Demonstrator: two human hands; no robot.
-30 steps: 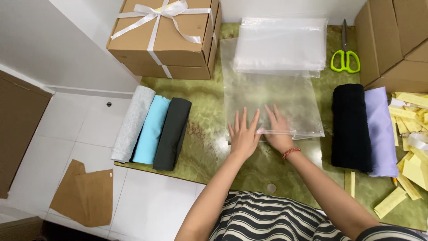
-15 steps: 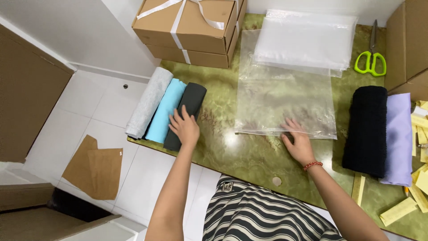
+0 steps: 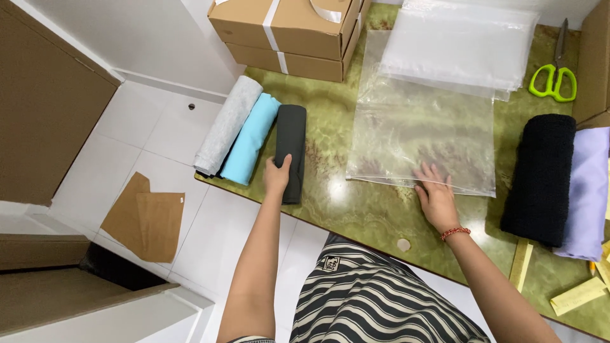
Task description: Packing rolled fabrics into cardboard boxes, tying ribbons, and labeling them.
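My left hand [image 3: 277,174] grips the near end of a rolled dark grey cloth [image 3: 291,136] lying on the green marbled table [image 3: 356,213]. Beside that roll lie a light blue roll [image 3: 251,138] and a light grey roll [image 3: 227,124], all side by side at the table's left edge. My right hand [image 3: 436,195] rests flat, fingers spread, on the near edge of a clear plastic bag [image 3: 422,124] spread out in the middle of the table.
A stack of clear bags [image 3: 460,44] lies behind the spread one. Cardboard boxes [image 3: 286,28] with white ribbon stand at the back left. Green scissors [image 3: 555,76], a black roll [image 3: 540,178] and a lilac cloth [image 3: 588,190] are at the right. Brown card pieces [image 3: 143,219] lie on the floor.
My left hand left the clear bag, moved left and took hold of the dark grey roll. My right hand stayed on the bag's near edge. The view shifted left.
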